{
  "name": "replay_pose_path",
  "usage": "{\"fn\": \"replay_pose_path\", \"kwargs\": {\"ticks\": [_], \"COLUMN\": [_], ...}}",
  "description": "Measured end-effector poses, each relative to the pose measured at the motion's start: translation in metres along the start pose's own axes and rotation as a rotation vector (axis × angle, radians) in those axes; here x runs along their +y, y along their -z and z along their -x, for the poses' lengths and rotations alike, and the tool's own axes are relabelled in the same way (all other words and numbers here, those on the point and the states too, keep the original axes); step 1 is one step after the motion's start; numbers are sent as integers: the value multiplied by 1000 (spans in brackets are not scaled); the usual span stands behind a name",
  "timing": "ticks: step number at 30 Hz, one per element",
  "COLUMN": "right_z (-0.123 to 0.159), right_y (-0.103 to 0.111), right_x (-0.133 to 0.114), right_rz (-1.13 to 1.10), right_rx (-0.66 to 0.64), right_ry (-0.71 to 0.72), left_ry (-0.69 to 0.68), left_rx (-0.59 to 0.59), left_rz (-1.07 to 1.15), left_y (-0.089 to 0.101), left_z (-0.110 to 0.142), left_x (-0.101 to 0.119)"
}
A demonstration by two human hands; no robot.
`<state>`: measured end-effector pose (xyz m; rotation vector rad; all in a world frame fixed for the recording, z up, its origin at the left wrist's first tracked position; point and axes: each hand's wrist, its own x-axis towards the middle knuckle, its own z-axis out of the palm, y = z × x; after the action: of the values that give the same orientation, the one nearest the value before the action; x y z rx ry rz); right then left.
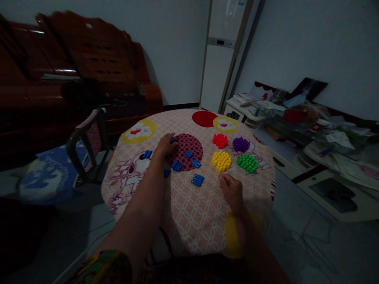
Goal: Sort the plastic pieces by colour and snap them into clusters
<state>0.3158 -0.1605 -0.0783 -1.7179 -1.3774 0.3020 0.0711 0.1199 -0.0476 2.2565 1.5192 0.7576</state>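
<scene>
My left hand (167, 144) reaches over the far left part of the round table, its fingers bent around a small blue plastic piece (172, 139); part of the grip is hidden. Nearer on the cloth lie several more blue pieces with finger-like prongs, among them one (197, 180) in the middle and one (147, 154) left of my forearm. My right hand (232, 190) is curled closed just below a cluster of yellow knobbed pieces (221, 161), with nothing visible in it. Beside that sit red (220, 141), purple (241, 144) and green (247, 163) clusters.
A patterned cloth (189, 221) covers the table. A folding chair (89, 146) stands at the left, with a wooden sofa (97, 59) behind. At the right is a low cabinet (331, 197) heaped with papers and bags. A tall white appliance (219, 67) stands at the back.
</scene>
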Motion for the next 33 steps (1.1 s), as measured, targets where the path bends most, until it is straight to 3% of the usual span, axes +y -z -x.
{"fn": "replay_pose_path", "kwargs": {"ticks": [4,9,12,15,20,25,29,33], "right_z": [-6,-9,-7,-1,15,23,19,14], "right_y": [-8,-32,-40,-38,-26,-23,-26,-23], "right_x": [-14,-51,-60,-52,-28,-23,-24,-25], "right_rz": [73,261,402,384,243,130,11,-119], "right_rx": [-37,-243,-302,-302,-211,-94,31,143], "right_ry": [86,361,405,402,333,281,215,201], "left_ry": [-26,-134,-106,-58,-5,78,22,-144], "left_rx": [-119,-117,-95,-38,63,34,28,-130], "left_rz": [-45,2,70,161,96,-72,167,483], "left_y": [-1,2,7,12,15,14,9,-17], "left_z": [6,44,66,82,103,122,129,142], "left_x": [5,18,23,29,42,50,67,103]}}
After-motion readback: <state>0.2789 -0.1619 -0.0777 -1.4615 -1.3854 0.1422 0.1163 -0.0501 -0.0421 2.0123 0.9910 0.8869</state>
